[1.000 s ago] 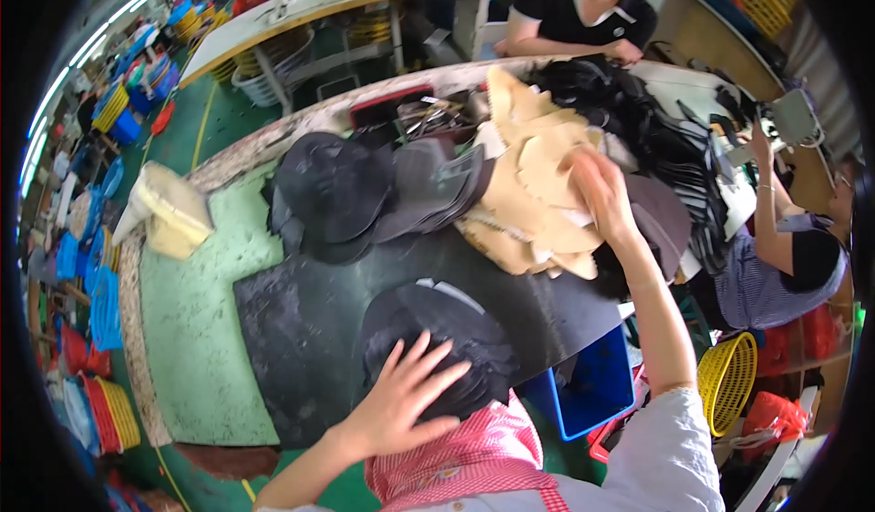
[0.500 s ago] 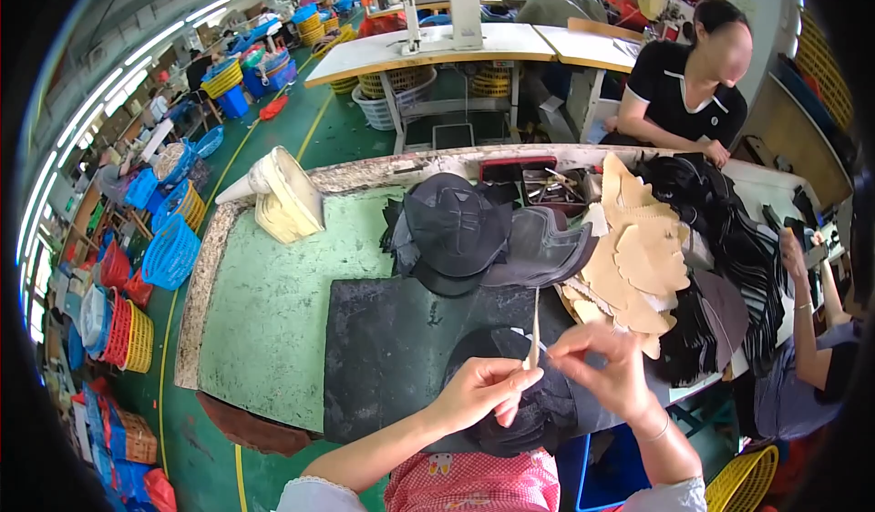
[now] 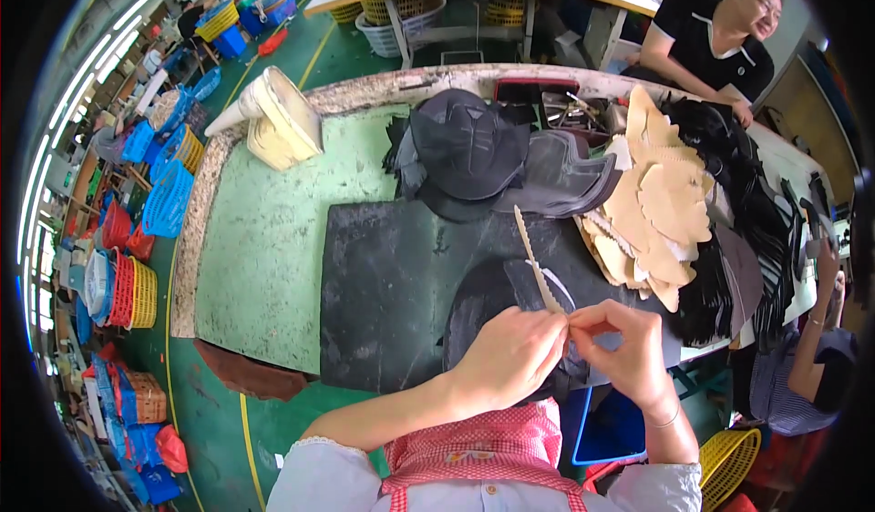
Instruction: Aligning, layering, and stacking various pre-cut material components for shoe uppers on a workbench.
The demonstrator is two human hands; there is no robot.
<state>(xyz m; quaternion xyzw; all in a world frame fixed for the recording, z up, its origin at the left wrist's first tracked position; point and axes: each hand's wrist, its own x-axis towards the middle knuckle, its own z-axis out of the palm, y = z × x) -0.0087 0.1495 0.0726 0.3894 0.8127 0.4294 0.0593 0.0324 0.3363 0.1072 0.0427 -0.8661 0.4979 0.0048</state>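
Seen nearly edge-on, a thin beige sheet piece (image 3: 534, 259) with a toothed edge stands up from my fingers. My left hand (image 3: 512, 353) is closed on its near end. The fingertips of my right hand (image 3: 623, 343) are pinched at that same end, touching the left fingertips; exactly what part they grip is hidden. Beneath both hands lies a black curved fabric piece (image 3: 478, 304), with a pale curved edge showing beside the beige piece. It rests on a dark mat (image 3: 378, 284) and is partly covered by my hands.
Beige toothed pieces (image 3: 670, 207) are piled at the right, beside black pieces (image 3: 729, 170). Ahead sit stacked black shaped pieces (image 3: 467, 143) and grey curved ones (image 3: 570, 170). A cream container (image 3: 290, 125) stands far left. A person (image 3: 711, 43) sits beyond the table, another (image 3: 811, 366) at right.
My hands have come together at the beige piece's near end, the right fingertips meeting the left. The piece now leans left and shows its toothed edge. The whole view has tilted downward.
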